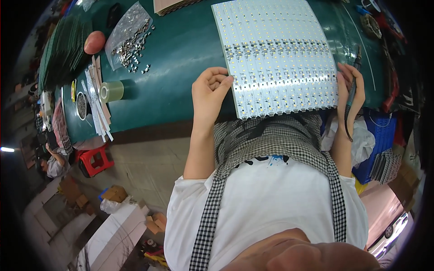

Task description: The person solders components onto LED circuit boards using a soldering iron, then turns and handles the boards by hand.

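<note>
A white sheet of LED circuit boards (pixel 280 67), made of joined strips with rows of small yellow chips, lies over the near edge of the green table. My left hand (pixel 211 88) is closed, pinching the sheet's left edge between thumb and fingers. At the right edge, my right hand (pixel 350 88) has its fingers curled against the sheet. A soldering iron (pixel 354 79) with a dark cable lies across that right hand, its front end pointing away from me; how the fingers grip it is partly hidden.
A clear bag (pixel 124 38) spills small metal parts on the green table (pixel 181 49). Left of it are a reddish round object (pixel 94 43), a tape roll (pixel 111 91), white strips (pixel 96 99) and a bowl (pixel 82 106). A red stool (pixel 95 161) and blue crate (pixel 377 140) stand below.
</note>
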A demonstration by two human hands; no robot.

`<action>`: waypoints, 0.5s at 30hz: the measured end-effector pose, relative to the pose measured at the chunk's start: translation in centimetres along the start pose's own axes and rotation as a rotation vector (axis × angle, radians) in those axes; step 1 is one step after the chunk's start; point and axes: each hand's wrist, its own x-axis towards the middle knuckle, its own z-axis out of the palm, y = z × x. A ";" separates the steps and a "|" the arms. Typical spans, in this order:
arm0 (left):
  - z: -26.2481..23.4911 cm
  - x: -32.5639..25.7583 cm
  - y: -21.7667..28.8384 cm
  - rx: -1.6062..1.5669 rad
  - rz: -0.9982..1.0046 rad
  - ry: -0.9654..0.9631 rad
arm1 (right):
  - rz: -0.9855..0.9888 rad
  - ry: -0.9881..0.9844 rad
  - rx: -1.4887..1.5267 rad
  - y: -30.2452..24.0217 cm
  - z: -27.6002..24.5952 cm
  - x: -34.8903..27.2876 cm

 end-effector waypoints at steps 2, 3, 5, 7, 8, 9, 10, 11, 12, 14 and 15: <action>-0.3 -0.6 -0.1 -0.056 0.001 -0.012 | 0.010 0.005 0.018 0.0 0.0 -0.4; -0.4 -0.9 0.1 -0.055 -0.001 -0.009 | 0.021 0.017 0.032 0.0 0.0 -0.6; -0.6 -1.6 0.4 -0.132 -0.010 -0.024 | 0.024 0.024 0.054 0.0 -0.1 -1.1; -0.9 -2.1 0.6 -0.129 0.012 -0.028 | 0.023 0.032 0.079 -0.2 -0.1 -1.3; -1.2 -2.3 0.6 -0.126 0.035 -0.036 | 0.022 0.043 0.093 -0.5 0.0 -1.4; -1.5 -2.5 0.6 -0.125 0.034 -0.034 | 0.023 0.054 0.108 -0.6 0.0 -1.5; -1.8 -2.7 0.5 -0.123 0.049 -0.051 | 0.023 0.052 0.110 -0.5 0.1 -1.7; -2.1 -2.7 0.5 -0.121 0.065 -0.070 | -0.019 0.067 0.124 -0.4 0.1 -1.8; -2.4 -3.2 0.6 -0.122 0.080 -0.068 | -0.074 0.087 0.141 -0.7 0.0 -2.2; -3.0 -4.0 1.0 -0.220 0.122 -0.103 | -0.194 0.152 0.209 -1.2 -0.2 -2.8; -3.1 -3.8 1.2 -0.220 0.133 -0.107 | -0.289 0.212 0.263 -1.2 -0.3 -2.9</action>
